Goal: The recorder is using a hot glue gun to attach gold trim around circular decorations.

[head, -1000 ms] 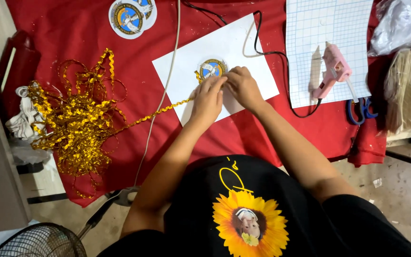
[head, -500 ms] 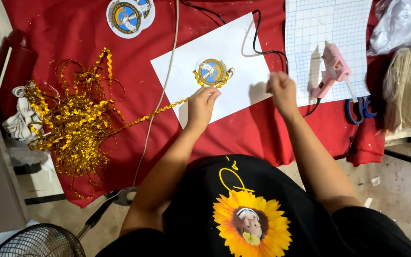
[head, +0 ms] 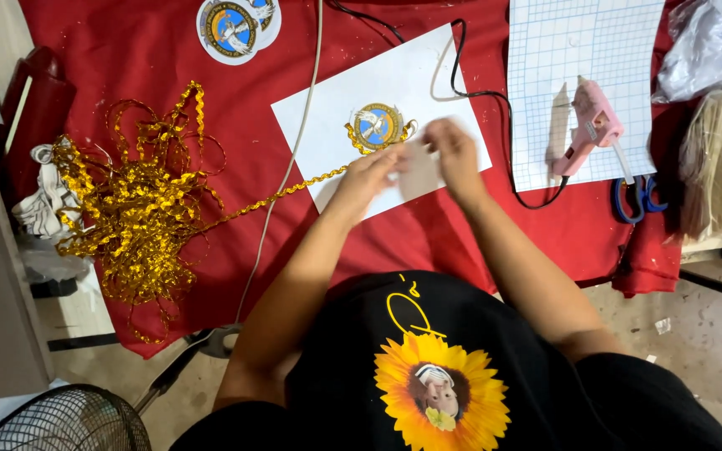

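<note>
Both our hands meet over the white sheet (head: 336, 125): left hand (head: 373, 171) and right hand (head: 453, 150) pinch a blurred pale piece (head: 418, 171) just below the round emblem (head: 375, 125), gold trim (head: 286, 194) trailing left toward its tangle.

front: round badge (head: 376, 125) on white sheet (head: 327, 108), touching nothing but gold trim | left: heap of gold braid (head: 135, 209) blocks the cloth | right: pink glue gun (head: 591, 125), black cord (head: 478, 92), scissors (head: 638, 199) crowd | free: bare red cloth (head: 428, 242) near body
</note>
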